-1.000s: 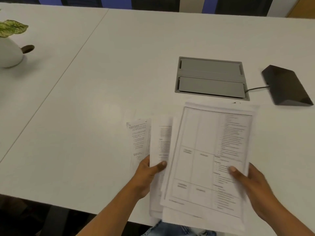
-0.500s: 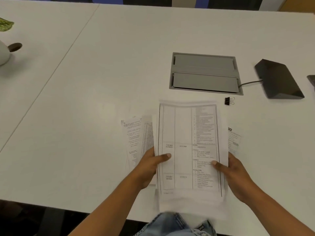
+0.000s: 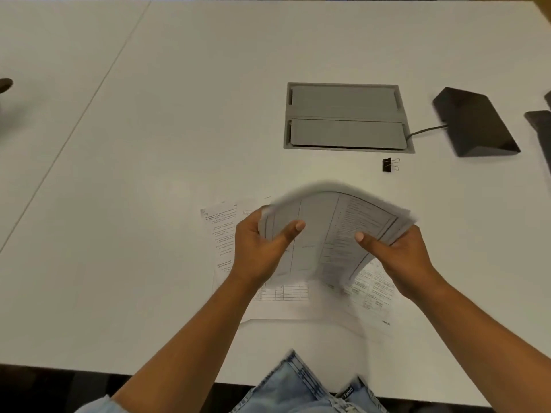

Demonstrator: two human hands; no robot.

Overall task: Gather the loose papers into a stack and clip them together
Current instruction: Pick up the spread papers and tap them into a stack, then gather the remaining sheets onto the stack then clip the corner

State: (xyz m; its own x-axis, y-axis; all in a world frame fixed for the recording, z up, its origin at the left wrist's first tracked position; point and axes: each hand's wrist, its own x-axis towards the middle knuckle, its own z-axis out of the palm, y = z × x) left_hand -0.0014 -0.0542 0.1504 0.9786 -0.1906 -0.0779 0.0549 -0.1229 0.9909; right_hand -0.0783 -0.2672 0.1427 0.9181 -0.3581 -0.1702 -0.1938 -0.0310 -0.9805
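A bundle of printed papers (image 3: 328, 234) is lifted off the white table (image 3: 179, 144), bowed and motion-blurred. My left hand (image 3: 259, 248) grips its left edge, thumb on top. My right hand (image 3: 399, 254) grips its right edge the same way. Loose sheets (image 3: 220, 234) still lie flat under and around the bundle, one showing at the left, another sheet (image 3: 372, 290) at the right. A small black binder clip (image 3: 389, 165) lies on the table beyond the papers, apart from both hands.
A grey cable hatch (image 3: 346, 117) is set into the table behind the clip. A black wedge-shaped device (image 3: 474, 123) with a cable sits at the right, with another dark object (image 3: 541, 123) at the frame edge. My jeans (image 3: 298, 386) show at the near table edge.
Both hands have raised the gathered sheets off the table and tipped them up, so they bow. The sheets beneath them now show.
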